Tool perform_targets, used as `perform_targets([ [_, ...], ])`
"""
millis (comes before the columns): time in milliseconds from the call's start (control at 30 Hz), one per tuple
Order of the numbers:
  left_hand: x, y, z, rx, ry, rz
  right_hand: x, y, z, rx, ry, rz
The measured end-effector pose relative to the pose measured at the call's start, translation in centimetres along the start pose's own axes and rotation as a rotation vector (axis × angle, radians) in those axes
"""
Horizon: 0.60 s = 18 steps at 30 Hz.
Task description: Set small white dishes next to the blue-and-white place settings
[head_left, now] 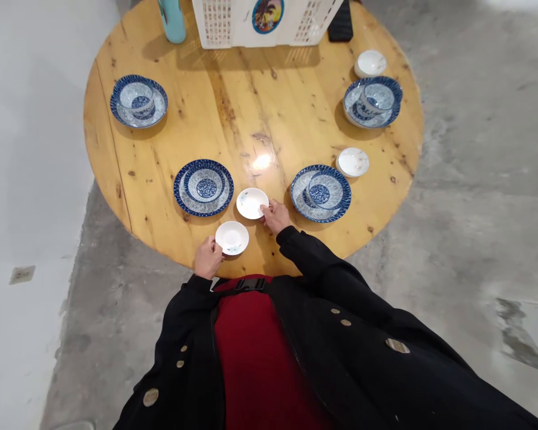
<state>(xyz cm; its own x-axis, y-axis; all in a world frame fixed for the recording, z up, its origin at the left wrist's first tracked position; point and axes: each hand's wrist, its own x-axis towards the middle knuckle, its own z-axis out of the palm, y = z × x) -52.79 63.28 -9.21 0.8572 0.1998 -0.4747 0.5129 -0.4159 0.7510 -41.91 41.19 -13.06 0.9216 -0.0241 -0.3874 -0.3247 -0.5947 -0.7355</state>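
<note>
My left hand [208, 258] pinches the left rim of a small white dish [232, 237] near the table's front edge. Another small white dish [251, 203] with a faint bluish pattern is gripped at its right rim by my right hand [275, 215]. To the left of that dish sits a blue-patterned plate [180, 186] with a matching bowl [206, 184] on it. Right of my right hand is a second blue-patterned plate [297, 185] bearing a bowl [329, 190]. A small white bowl [352, 162] stands just beyond that plate's right side.
On the round wooden table [233, 125], plates with bowls also stand at the far left [138, 101] and far right [372, 101], with a white bowl [370, 63] beside the right one. A white plastic basket [237, 27], a light-blue bottle [173, 21] and a black object [341, 25] line the back.
</note>
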Motion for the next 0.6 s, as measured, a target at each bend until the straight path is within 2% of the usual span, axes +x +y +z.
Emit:
perform_targets([
  [333, -0.07, -0.56, -0.41, -0.02, -0.039, -0.04, -0.75, -0.79, -0.07, -0.093, 0.095, 0.034],
  [467, 0.11, -0.65, -0.48, -0.06, -0.055, -0.078, -0.89, -1.01, -0.29, 0.025, 0.086, 0.058],
  [600, 0.36, -0.95, -0.43, -0.069, -0.079, -0.035, -0.85, -0.8, 0.19, 0.17, 0.085, 0.058],
])
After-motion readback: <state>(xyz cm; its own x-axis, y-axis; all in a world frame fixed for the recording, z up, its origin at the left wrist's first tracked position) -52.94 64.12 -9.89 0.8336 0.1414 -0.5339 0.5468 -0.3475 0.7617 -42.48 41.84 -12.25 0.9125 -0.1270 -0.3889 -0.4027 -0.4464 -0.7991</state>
